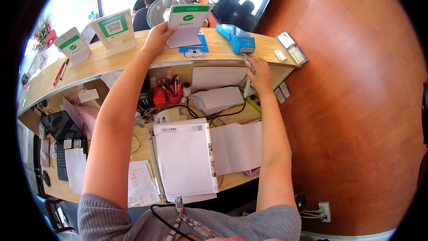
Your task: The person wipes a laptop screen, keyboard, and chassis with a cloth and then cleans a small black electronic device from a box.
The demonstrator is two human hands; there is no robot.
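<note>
My left hand (157,39) grips the left edge of a white and green payment sign stand (187,26) on the raised counter shelf. A blue printed sheet (196,43) lies beside and partly behind its foot. With closed fingers my right hand (261,76) holds a crumpled pale cloth (248,87) at the shelf's front edge; part of the cloth hangs below the hand. Just beyond that hand lies a blue card payment terminal (236,39). Two more sign stands, one with a square code (113,31) and a smaller one (72,47), stand farther left.
A small white cylinder (280,55) and card boxes (292,48) are at the shelf's right end. Below are a red pen holder (174,94), cables, a lined paper pad (185,160) and a laptop (62,127). Behind the counter are a fan (158,13) and seated people.
</note>
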